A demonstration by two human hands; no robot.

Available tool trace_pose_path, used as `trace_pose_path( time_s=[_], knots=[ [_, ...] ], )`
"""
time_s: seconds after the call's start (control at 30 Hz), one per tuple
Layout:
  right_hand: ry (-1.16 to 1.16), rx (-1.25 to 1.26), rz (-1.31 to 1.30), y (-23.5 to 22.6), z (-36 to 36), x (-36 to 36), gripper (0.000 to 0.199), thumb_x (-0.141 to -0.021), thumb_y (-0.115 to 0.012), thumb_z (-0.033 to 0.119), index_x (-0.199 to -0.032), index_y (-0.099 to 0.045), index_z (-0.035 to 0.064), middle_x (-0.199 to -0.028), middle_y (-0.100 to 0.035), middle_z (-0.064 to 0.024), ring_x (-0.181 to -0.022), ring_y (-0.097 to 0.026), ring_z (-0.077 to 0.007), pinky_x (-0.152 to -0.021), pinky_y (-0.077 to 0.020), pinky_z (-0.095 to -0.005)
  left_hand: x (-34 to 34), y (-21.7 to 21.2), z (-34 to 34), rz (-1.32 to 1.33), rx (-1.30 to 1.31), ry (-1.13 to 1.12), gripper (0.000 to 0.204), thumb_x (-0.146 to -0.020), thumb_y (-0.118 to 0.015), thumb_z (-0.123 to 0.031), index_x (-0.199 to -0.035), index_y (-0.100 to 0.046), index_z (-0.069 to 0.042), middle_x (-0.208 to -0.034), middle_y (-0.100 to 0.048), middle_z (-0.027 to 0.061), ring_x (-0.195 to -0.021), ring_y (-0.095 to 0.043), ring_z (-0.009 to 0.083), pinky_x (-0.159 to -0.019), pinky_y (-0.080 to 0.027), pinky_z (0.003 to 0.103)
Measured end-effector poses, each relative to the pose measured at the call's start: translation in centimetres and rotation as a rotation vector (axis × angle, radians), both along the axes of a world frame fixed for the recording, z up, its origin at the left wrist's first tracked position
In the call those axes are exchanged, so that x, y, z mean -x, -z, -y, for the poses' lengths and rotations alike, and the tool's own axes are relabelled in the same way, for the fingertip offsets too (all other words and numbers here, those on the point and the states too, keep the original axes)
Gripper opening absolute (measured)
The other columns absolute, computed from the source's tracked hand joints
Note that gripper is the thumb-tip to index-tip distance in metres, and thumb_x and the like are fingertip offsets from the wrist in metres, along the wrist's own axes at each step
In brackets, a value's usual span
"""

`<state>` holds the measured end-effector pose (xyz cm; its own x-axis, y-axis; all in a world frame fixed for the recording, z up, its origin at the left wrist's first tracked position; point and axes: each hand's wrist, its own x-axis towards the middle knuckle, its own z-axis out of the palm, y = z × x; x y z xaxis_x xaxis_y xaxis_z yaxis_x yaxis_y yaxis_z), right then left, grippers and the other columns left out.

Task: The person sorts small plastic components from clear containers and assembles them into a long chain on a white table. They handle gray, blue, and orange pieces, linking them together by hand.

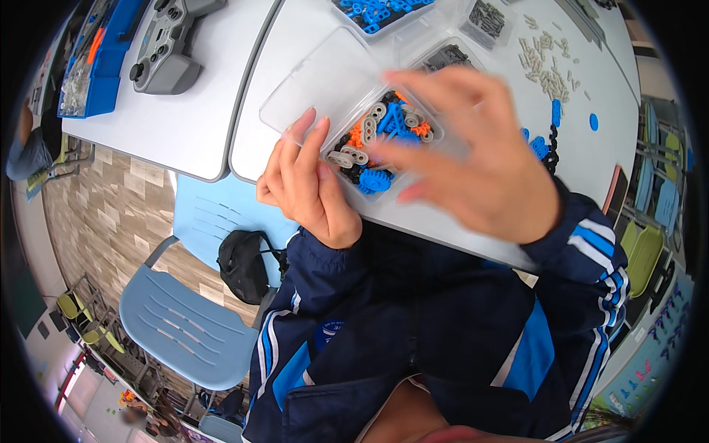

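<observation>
A clear plastic box (380,198) with its lid (314,77) tipped back stands at the table edge in front of me. Inside lie blue gears (375,181), small grey beams (354,153), orange gears (357,135) and black pieces. My left hand (306,184) grips the box's left side, its fingertips by the lid's lower edge. Over the right part of the box my right hand (480,155) is smeared by motion. Its fingers and thumb are spread apart, with nothing visible between them, and it hides some of the contents.
Behind are a box of blue connectors (380,16), a box of grey pins (487,18) and dark grey parts (447,56). Pale pins (548,70) lie loose, near a black chain (552,148). A grey controller (166,48) and blue case (103,77) occupy the left table.
</observation>
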<state>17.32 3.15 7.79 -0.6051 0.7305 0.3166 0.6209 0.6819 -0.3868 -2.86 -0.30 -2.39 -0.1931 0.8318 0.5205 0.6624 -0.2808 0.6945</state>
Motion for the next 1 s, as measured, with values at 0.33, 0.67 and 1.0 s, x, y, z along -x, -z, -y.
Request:
trace_pose_path(
  time_s=[0.33,0.67,1.0],
  knots=[
    [-0.131,0.075,0.232,0.0,0.3,0.0,0.073,-0.060,-0.087,0.032,-0.130,-0.070,0.0317,-0.159,-0.047,-0.0115,-0.134,-0.046,-0.0342,-0.101,-0.0386,-0.0484,-0.3,-0.3,0.1,-0.041,0.020,0.015,0.035,-0.090,-0.058,-0.008,-0.118,-0.078,-0.010,-0.121,-0.076,0.0057,-0.119,-0.061,0.0200,-0.103,-0.024,0.036],
    [-0.128,0.177,0.217,0.1,-0.3,-1.6,0.066,-0.062,-0.087,0.025,-0.127,-0.074,0.0303,-0.159,-0.047,-0.0102,-0.135,-0.045,-0.0348,-0.108,-0.0414,-0.0448,-0.3,-0.6,-0.1,-0.037,0.036,0.018,0.024,-0.087,-0.075,-0.026,-0.107,-0.079,-0.012,-0.119,-0.076,0.0062,-0.116,-0.060,0.0211,-0.104,-0.022,0.038],
    [-0.057,0.142,0.237,-0.2,-0.8,-2.1,0.067,-0.061,-0.086,0.026,-0.127,-0.073,0.0257,-0.160,-0.046,-0.0121,-0.132,-0.045,-0.0363,-0.109,-0.0428,-0.0443,-0.2,-1.0,0.1,-0.053,0.062,0.013,0.023,-0.085,-0.076,-0.023,-0.106,-0.079,-0.013,-0.120,-0.075,0.0057,-0.115,-0.061,0.0194,-0.102,-0.023,0.038]
  ],
)
